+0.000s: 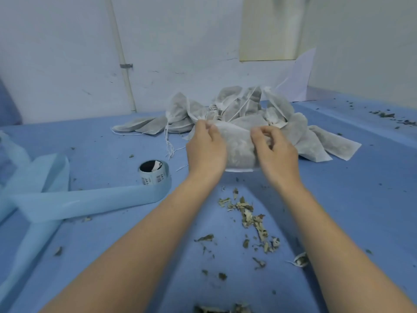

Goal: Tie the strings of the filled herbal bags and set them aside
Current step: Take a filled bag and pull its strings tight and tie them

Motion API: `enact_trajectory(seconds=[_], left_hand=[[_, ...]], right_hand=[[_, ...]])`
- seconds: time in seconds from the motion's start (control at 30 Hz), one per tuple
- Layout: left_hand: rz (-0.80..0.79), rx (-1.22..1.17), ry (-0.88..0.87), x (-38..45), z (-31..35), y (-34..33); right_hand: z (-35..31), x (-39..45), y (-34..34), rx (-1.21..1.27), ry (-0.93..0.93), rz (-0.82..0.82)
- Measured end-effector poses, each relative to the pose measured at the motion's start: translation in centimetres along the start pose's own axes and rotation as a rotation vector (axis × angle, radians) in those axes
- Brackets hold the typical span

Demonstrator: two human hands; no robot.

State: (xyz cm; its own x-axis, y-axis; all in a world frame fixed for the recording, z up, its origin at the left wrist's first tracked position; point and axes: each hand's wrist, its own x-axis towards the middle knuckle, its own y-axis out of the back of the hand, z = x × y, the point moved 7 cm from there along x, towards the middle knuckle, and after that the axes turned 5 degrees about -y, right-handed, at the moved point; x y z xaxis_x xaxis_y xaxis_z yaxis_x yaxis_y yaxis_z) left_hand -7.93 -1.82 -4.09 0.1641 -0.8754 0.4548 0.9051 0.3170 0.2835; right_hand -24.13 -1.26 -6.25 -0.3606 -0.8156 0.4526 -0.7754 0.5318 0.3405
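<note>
One filled herbal bag (237, 147) was held up between the two hands just above the desk (338, 211), in front of the heap of other bags (243, 109); its long axis ran away from the person, closed bottom edge nearest the wrists and mouth at the far end, level with the fingertips. The left hand (206, 150) gripped the bag's left top corner, its fingers (211, 129) curled and pinched on the fabric; the right hand (274, 150) gripped the right top corner, its fingers (262, 133) bent over the rim likewise. Both hands sat equally near the mouth, one on each side, so the drawing-shut would probably have turned on pulling outward along that top edge; whether either hand already held the string could not be told; loose strings (169, 143) trailed from the heap beside the left hand. Spilled dried leaves (250, 218) lay on the desk below the wrists.
</note>
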Motion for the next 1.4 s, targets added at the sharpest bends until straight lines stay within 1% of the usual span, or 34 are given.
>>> enact_trajectory(seconds=[0.07, 0.17, 0.23, 0.27, 0.33, 0.37, 0.4, 0.43, 0.47, 0.5, 0.57, 0.63, 0.7, 0.77, 0.83, 0.87, 0.97, 1.03, 1.1, 1.17, 1.27, 1.4], left_hand=[[0.032, -0.014, 0.043, -0.5, -0.4, 1.8], [0.058, 0.029, 0.066, -1.3, -1.1, 4.0], [0.012, 0.116, 0.041, -1.9, -1.5, 4.6], [-0.036, 0.210, 0.008, -2.2, -1.5, 4.6], [-0.129, 0.503, -0.138, -2.9, -1.0, 4.0], [-0.157, 0.642, -0.253, -3.3, -0.3, 3.5], [-0.190, 0.726, -0.374, -3.8, 0.6, 2.8], [-0.244, 0.740, -0.474, -4.2, 1.3, 1.9], [-0.310, 0.697, -0.529, -4.7, 1.9, 0.9], [-0.375, 0.635, -0.531, -4.9, 2.0, 0.0], [-0.469, 0.541, -0.423, -4.9, 1.6, -1.1], [-0.489, 0.487, -0.299, -4.5, 0.6, -1.2], [-0.486, 0.471, -0.251, -4.3, -0.2, -0.9], [-0.484, 0.504, -0.256, -4.1, -0.6, -0.4], [-0.471, 0.560, -0.269, -4.0, -0.9, 0.2], [-0.470, 0.578, -0.267, -4.0, -1.0, 0.4], [-0.499, 0.595, -0.229, -4.4, -1.5, 0.5], [-0.485, 0.637, -0.232, -4.8, -1.6, 0.6], [-0.409, 0.681, -0.305, -4.8, -1.2, 0.9], [-0.363, 0.707, -0.384, -4.8, -0.9, 1.4], [-0.414, 0.655, -0.358, -4.6, -1.6, 2.1], [-0.529, 0.688, -0.362, -4.5, -2.2, 3.2]], right_hand=[[0.4, -0.2, -0.5, 0.019, -0.037, -0.047], [0.3, -0.6, -1.8, -0.067, -0.025, -0.117], [0.0, -0.9, -2.5, -0.157, 0.004, -0.150], [-0.1, -0.9, -2.7, -0.196, 0.019, -0.159], [-0.3, -1.1, -2.6, -0.222, 0.032, -0.168], [-0.4, -1.1, -2.7, -0.223, 0.033, -0.184], [-0.6, -1.3, -2.7, -0.232, 0.034, -0.199], [-0.8, -1.4, -2.9, -0.244, 0.039, -0.211], [-1.1, -1.6, -3.0, -0.244, 0.047, -0.223], [-1.2, -1.8, -3.2, -0.225, 0.049, -0.239], [-1.3, -2.0, -3.7, -0.167, 0.028, -0.297], [-1.2, -2.2, -4.2, -0.122, -0.003, -0.354], [-1.2, -2.4, -4.6, -0.104, -0.016, -0.383], [-1.5, -2.5, -4.8, -0.136, 0.012, -0.383], [-1.9, -2.7, -4.9, -0.169, 0.060, -0.352], [-2.0, -2.7, -4.7, -0.147, 0.061, -0.328], [-1.9, -2.8, -4.4, 0.047, -0.017, -0.327], [-1.8, -3.0, -4.7, 0.115, -0.058, -0.345], [-1.9, -3.3, -5.1, 0.160, -0.089, -0.375], [-2.1, -3.7, -5.8, 0.199, -0.104, -0.443], [-2.5, -4.2, -6.3, 0.183, -0.073, -0.491], [-2.7, -4.2, -6.1, 0.091, -0.036, -0.441]])
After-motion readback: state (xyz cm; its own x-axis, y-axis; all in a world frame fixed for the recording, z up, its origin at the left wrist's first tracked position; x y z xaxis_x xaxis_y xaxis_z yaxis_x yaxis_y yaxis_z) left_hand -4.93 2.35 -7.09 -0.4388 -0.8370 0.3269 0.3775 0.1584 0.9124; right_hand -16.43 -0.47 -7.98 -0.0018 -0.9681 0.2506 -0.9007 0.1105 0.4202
